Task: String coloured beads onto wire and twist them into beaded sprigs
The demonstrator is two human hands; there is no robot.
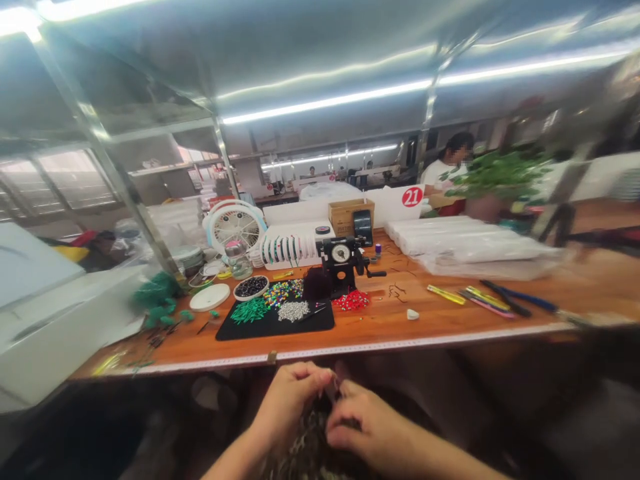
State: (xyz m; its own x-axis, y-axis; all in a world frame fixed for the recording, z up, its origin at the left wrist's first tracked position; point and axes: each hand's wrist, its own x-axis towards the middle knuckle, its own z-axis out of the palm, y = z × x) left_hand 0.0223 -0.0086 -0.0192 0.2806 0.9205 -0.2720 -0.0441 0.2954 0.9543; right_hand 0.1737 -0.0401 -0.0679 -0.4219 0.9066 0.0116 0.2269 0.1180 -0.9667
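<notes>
Below the front edge of the wooden table [390, 327], my left hand [290, 400] and my right hand [363, 423] meet over my lap. Both are closed in a pinch, fingertips touching around something small and dark that I cannot make out. A dark patterned cloth [310, 447] lies under them. On the table beyond, a black mat [275, 325] carries piles of green beads [249, 311], silver beads [293, 311] and mixed coloured beads [283, 292]. Red beads [351, 301] lie beside the mat.
A black hand-crank device [343, 263] stands behind the mat, near a bowl of dark beads [251, 287], a white fan [234, 227] and a cardboard box [350, 215]. Coloured tools [480, 299] lie at right. A person [450, 167] sits behind a plant [500, 177].
</notes>
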